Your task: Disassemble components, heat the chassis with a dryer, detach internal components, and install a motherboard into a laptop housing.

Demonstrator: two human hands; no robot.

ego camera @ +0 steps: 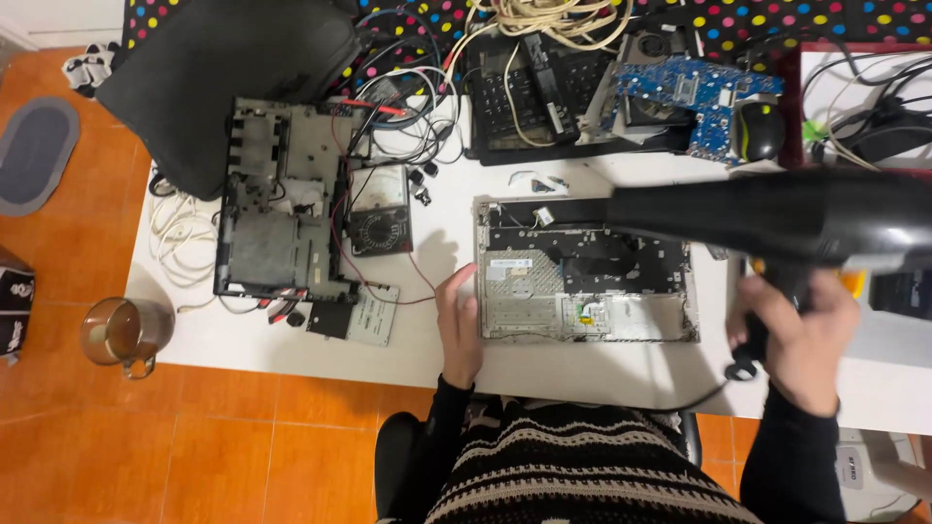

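Your left hand (458, 325) lay flat on the white bench (602, 374), fingers mostly straight and holding nothing, its fingertips touching the left edge of the opened laptop base (582, 281). That base sat in the middle of the bench, approx. in front of you, w/ the grey inner frame and a dark board area showing. Your right hand (794, 335) was closed around the handle of a black blower tool (777, 218), gripping it firmly; the long black body of the tool was stretched across the top edge of the laptop base, nozzle pointing to the left. A black cord (694, 400) ran from under that hand over the bench edge. Further left lay another dismantled chassis (282, 218), w/ a multimeter (379, 213) just beside it and red and black wires around. A blue circuit board (704, 97) and a black mouse (759, 131) were at the far side. A glass mug (121, 335) stood on the orange floor, near the left bench corner.
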